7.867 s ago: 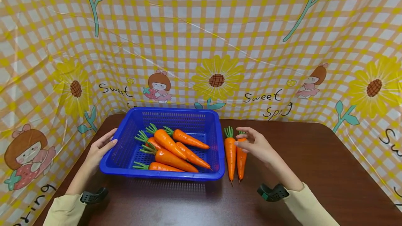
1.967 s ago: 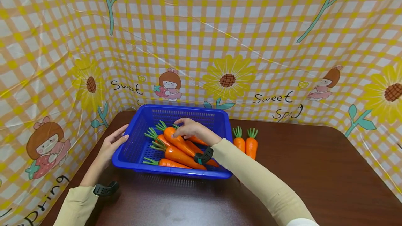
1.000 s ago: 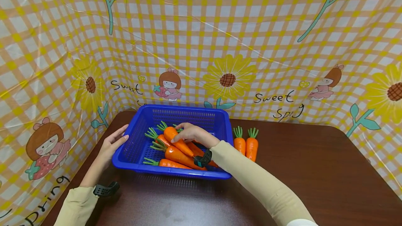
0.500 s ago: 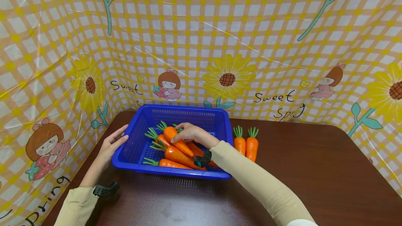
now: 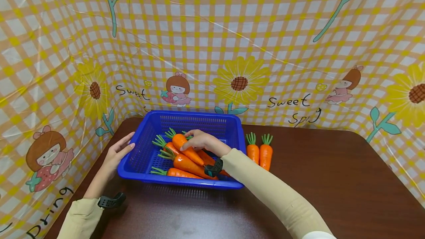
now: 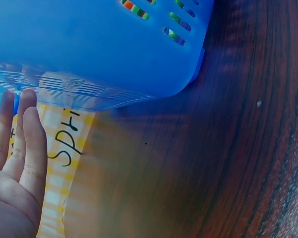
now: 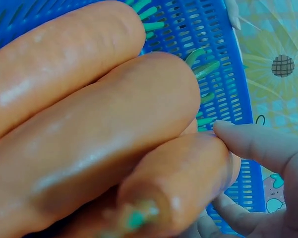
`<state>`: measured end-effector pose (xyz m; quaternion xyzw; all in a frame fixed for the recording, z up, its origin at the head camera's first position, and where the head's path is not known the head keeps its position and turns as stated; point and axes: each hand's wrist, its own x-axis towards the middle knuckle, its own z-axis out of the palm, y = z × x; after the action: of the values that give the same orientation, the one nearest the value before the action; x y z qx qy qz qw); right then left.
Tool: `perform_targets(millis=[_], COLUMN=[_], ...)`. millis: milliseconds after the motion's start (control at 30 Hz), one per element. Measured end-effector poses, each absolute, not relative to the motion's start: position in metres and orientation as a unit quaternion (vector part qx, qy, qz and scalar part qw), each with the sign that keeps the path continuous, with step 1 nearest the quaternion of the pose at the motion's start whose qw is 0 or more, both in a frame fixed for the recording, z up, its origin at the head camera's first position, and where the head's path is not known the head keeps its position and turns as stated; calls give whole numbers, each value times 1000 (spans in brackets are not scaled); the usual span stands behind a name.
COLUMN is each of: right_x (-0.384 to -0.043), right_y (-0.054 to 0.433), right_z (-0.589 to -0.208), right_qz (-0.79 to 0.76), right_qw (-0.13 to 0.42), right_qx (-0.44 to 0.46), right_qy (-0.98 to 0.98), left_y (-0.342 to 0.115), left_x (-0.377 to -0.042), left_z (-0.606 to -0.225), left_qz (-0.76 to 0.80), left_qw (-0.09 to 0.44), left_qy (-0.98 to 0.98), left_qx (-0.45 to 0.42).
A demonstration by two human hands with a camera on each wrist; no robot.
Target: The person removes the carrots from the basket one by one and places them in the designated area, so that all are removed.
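In the head view a blue plastic basket (image 5: 179, 182) with slotted walls stands on the table and holds several orange carrots with green tops. My right hand (image 5: 206, 142) reaches into it and grips the uppermost carrot (image 5: 192, 155). The right wrist view shows the thumb (image 7: 250, 141) on one side of that carrot, with fingers curled at the other side. More carrots (image 5: 186, 163) lie beneath and beside it. At the basket's left side, my left hand (image 5: 113, 156) rests its fingertips against the wall; its fingers (image 6: 33, 148) are straight in the left wrist view.
Two carrots (image 5: 265, 156) lie side by side on the dark wooden table (image 5: 318, 172), just right of the basket, partly hidden by the right sleeve (image 5: 265, 191). A checked cloth (image 5: 199, 36) with sunflowers hangs behind and at both sides.
My right hand has moved left from beside the two table carrots into the basket and taken hold of the top carrot, which has turned slightly. During the last second both hands stay almost still.
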<state>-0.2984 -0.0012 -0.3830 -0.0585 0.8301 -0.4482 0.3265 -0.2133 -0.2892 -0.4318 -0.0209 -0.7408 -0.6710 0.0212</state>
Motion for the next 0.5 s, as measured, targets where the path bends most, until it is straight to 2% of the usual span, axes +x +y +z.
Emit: perform_targets(millis=[500], right_x=[-299], right_y=[1], right_z=[-382], right_qz=[-451], right_qw=[329], right_qx=[-54], right_qy=[828], left_y=[-290], left_x=[-213], left_z=[-433], left_qz=[-679], left_qw=[17], left_qy=[-734], left_qx=[-21])
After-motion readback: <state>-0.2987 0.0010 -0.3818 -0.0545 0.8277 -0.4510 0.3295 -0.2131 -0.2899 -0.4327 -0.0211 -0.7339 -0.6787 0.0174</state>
